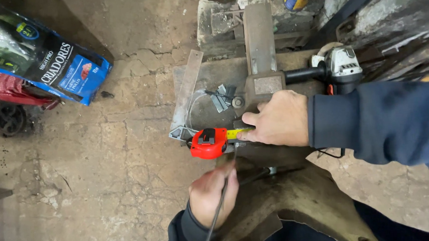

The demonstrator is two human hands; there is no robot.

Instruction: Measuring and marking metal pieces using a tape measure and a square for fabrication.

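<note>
While the right hand is pinning the yellow tape blade and the left hand is gripping a thin scriber, the red tape measure at the surface's near edge risks slipping, skewing the mark.

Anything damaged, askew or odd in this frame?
The concrete floor is cracked and chipped around the work block. A blue feed bag lies tipped on its side at upper left. Otherwise the right hand pins the tape measure, and the left hand holds a thin rod.
</note>
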